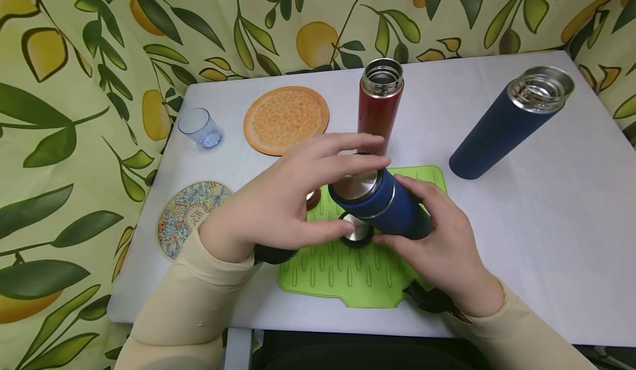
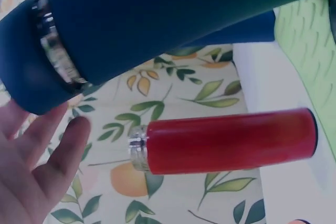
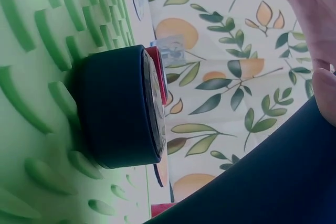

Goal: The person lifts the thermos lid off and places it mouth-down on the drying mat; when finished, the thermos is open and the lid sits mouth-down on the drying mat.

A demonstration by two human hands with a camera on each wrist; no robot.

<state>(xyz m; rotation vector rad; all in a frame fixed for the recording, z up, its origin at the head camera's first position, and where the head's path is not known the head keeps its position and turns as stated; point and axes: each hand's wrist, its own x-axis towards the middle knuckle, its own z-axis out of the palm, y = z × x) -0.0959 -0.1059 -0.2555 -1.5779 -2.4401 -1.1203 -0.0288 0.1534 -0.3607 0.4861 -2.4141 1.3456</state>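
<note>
My right hand [image 1: 444, 243] grips the body of a blue thermos [image 1: 404, 212], held tilted above a green mat [image 1: 323, 279]. A steel-topped blue lid [image 1: 355, 188] sits on its mouth, with a silver ring showing below it in the left wrist view. Around that lid my left hand [image 1: 283, 199] spreads with long fingers and thumb apart; its fingertips [image 2: 79, 127] are close to the lid, and contact is hard to tell. On the mat lie a loose dark blue lid [image 3: 121, 106] and a red lid [image 1: 313, 199], the latter partly hidden by my left hand.
Behind the mat stands a red thermos [image 1: 380, 105], its steel mouth uncovered. Another lidless blue thermos [image 1: 507, 127] is at the right. To the left are a blue glass [image 1: 200, 128], a round orange trivet [image 1: 286, 119] and a patterned round coaster [image 1: 186, 215].
</note>
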